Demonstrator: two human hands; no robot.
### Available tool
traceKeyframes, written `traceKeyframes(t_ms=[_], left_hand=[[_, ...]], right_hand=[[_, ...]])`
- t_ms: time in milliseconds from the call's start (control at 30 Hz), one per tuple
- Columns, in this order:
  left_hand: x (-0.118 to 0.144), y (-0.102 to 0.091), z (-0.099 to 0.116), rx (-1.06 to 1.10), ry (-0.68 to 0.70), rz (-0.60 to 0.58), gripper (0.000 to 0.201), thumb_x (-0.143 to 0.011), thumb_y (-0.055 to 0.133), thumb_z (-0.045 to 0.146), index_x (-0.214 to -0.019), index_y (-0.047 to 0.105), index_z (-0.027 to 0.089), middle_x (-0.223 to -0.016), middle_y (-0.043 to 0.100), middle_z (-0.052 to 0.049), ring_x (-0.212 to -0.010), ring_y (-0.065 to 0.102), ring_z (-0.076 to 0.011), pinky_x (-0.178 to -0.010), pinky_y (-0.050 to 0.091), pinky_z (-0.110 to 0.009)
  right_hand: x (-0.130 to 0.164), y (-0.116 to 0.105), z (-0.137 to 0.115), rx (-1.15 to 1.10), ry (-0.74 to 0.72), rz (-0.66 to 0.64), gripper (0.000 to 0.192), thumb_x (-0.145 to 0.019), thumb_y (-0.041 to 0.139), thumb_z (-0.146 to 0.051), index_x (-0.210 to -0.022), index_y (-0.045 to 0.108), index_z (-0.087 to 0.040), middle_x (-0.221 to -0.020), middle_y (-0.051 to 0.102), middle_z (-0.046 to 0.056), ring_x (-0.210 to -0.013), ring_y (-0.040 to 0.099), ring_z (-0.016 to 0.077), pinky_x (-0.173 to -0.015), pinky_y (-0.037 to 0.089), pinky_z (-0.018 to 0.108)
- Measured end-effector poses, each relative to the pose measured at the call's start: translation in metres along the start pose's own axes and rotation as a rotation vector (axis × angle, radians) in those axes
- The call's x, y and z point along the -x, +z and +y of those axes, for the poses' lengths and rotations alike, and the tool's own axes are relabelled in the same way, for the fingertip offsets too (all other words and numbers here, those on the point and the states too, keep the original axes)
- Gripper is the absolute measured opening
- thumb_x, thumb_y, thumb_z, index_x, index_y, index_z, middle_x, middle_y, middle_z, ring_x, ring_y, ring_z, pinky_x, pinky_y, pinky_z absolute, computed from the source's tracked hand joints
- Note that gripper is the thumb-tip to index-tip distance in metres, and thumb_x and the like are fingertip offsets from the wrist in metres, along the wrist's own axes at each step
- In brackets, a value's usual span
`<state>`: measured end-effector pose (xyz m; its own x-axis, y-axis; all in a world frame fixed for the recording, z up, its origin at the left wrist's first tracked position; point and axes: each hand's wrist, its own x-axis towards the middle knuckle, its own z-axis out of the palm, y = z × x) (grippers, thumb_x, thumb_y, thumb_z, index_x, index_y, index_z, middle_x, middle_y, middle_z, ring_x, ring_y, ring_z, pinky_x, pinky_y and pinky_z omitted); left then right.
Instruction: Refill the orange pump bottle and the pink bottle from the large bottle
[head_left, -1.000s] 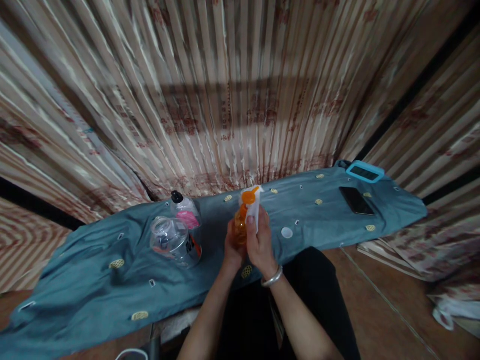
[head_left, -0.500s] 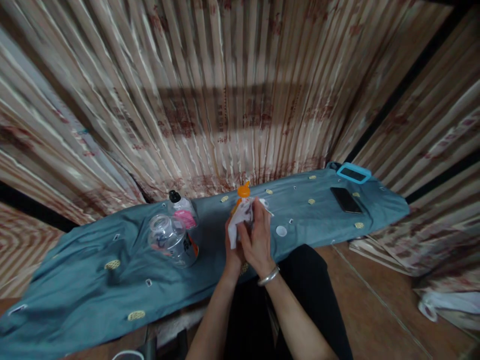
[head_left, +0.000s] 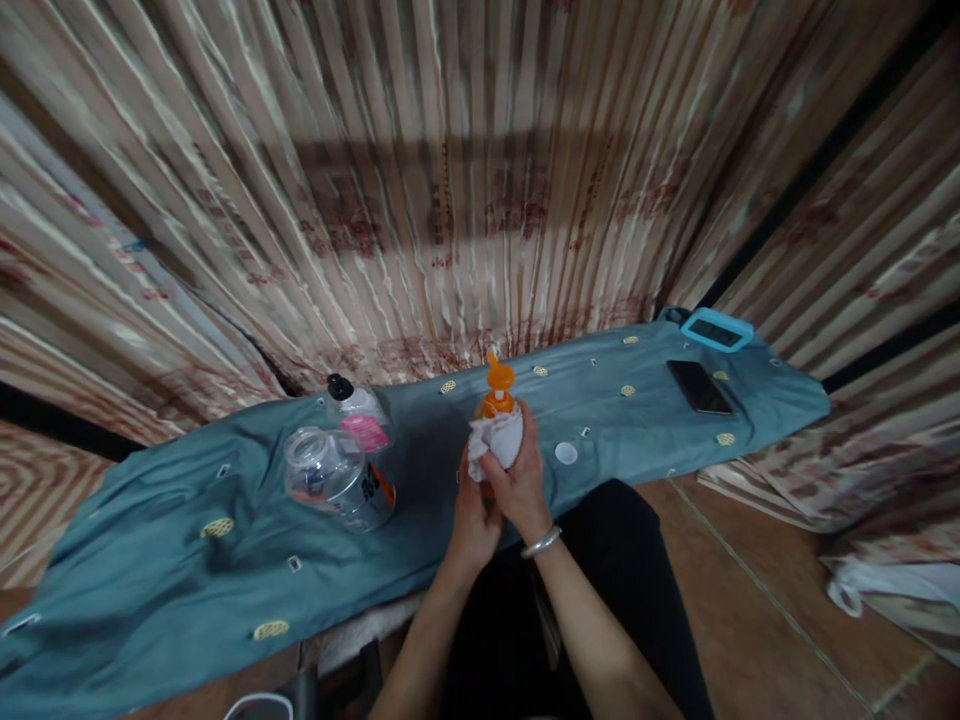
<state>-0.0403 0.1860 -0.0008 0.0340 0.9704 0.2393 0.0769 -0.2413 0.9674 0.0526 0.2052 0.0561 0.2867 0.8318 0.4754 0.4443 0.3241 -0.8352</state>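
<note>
1. Orange bottle (head_left: 496,392) under my hands: glossy, smooth plastic.
2. White wipe (head_left: 496,442): soft, matt cloth or tissue, crumpled.
3. Counter cover (head_left: 187,540): matt teal woven cloth.
4. Clear jar (head_left: 334,478): shiny transparent plastic.
5. My bangle (head_left: 541,542): polished metal.

- Rear wall: covered in pleated curtain (head_left: 465,200), beige with reddish-brown printed stripes; a broad shadow band crosses it.
- Dark vertical strip (head_left: 810,160) at right, between curtain panels.
- Table (head_left: 150,590): long and narrow, draped in a blue-grey cloth with small yellow emblems, running from the lower left corner to the right.
- Floor (head_left: 750,590): brown tile, joint lines visible at right.
- Lighting: dim, indoor.
</note>
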Motion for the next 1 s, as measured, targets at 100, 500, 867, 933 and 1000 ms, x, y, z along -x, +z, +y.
traceKeyframes(t_ms=[100,500,867,933,1000], left_hand=[[-0.004,-0.011,-0.002,-0.107,0.111,-0.057,0.072,-0.077,0.063,0.018,-0.146,0.043,0.023,-0.157,0.044,-0.012,-0.148,0.040,-0.0280,-0.126,0.029,-0.048],[-0.004,-0.016,-0.001,-0.101,0.062,-0.061,0.080,-0.073,0.057,0.014,-0.150,0.040,0.025,-0.160,0.042,-0.007,-0.149,0.038,-0.0257,-0.127,0.027,-0.047],[0.006,-0.001,0.009,0.031,0.046,-0.067,0.069,-0.090,0.055,0.040,-0.154,0.033,0.026,-0.166,0.030,-0.009,-0.154,0.029,-0.0282,-0.127,0.024,-0.050],[0.006,0.001,0.011,0.072,0.019,-0.047,0.067,-0.093,0.052,0.047,-0.154,0.033,0.026,-0.166,0.030,-0.009,-0.154,0.029,-0.0274,-0.127,0.023,-0.049],[0.006,0.003,0.012,0.111,-0.002,-0.040,0.067,-0.095,0.049,0.052,-0.154,0.032,0.027,-0.166,0.030,-0.009,-0.154,0.029,-0.0264,-0.128,0.024,-0.047]], right_hand=[[0.016,0.002,0.018,-0.002,0.034,-0.039,0.049,-0.094,0.063,-0.043,-0.136,0.054,-0.022,-0.140,0.056,0.011,-0.120,0.060,0.0279,-0.098,0.051,0.053],[0.008,-0.016,0.009,-0.069,0.011,-0.091,0.039,-0.095,0.062,-0.042,-0.129,0.059,-0.024,-0.135,0.060,0.010,-0.113,0.063,0.0237,-0.094,0.054,0.047],[0.005,-0.020,0.010,-0.115,0.067,-0.049,0.043,-0.095,0.062,-0.042,-0.132,0.057,-0.020,-0.134,0.060,0.010,-0.115,0.062,0.0257,-0.096,0.052,0.051],[0.015,-0.022,0.016,-0.134,0.085,-0.071,0.040,-0.095,0.062,-0.042,-0.128,0.059,-0.020,-0.130,0.062,0.009,-0.111,0.064,0.0242,-0.094,0.053,0.049],[0.010,-0.025,0.018,-0.163,0.086,-0.096,0.038,-0.095,0.063,-0.042,-0.126,0.060,-0.020,-0.128,0.063,0.009,-0.108,0.065,0.0229,-0.091,0.055,0.046]])
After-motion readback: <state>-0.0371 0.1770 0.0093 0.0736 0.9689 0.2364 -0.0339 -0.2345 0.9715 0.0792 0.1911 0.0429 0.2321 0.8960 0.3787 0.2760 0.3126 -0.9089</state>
